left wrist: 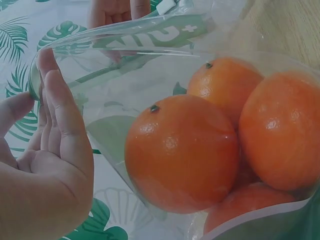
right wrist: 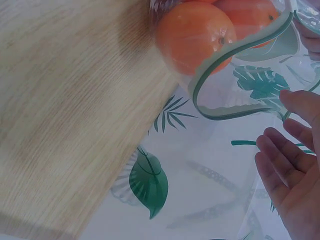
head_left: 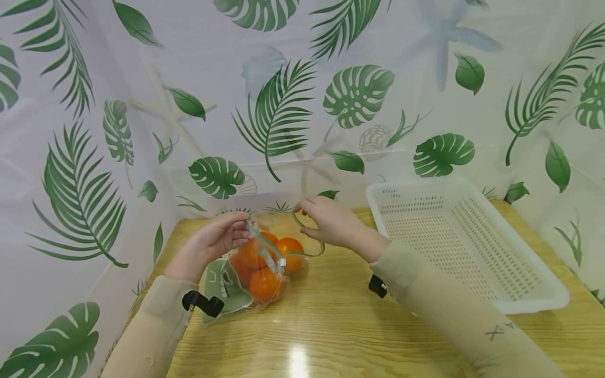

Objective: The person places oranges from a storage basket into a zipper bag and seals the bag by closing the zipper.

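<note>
A clear zip bag (head_left: 270, 257) with a green-printed lower part sits on the table, several oranges (head_left: 266, 285) inside it. Its green-edged mouth (right wrist: 200, 100) gapes wide between the hands. At the left end of the mouth, my left hand (head_left: 219, 236) pinches the rim between thumb and fingertip, as the left wrist view shows. My right hand (head_left: 331, 220) pinches the far right part of the rim with thumb and index finger, its other fingers (right wrist: 280, 165) loosely bent. A white slider (head_left: 282, 262) sits on the near side of the zip.
To the right, a white perforated plastic basket (head_left: 534, 308) stands on the wooden table (head_left: 331, 325). Behind and to the left hangs a white sheet (head_left: 302, 142) printed with green leaves. Each wrist carries a small black camera (head_left: 203, 303).
</note>
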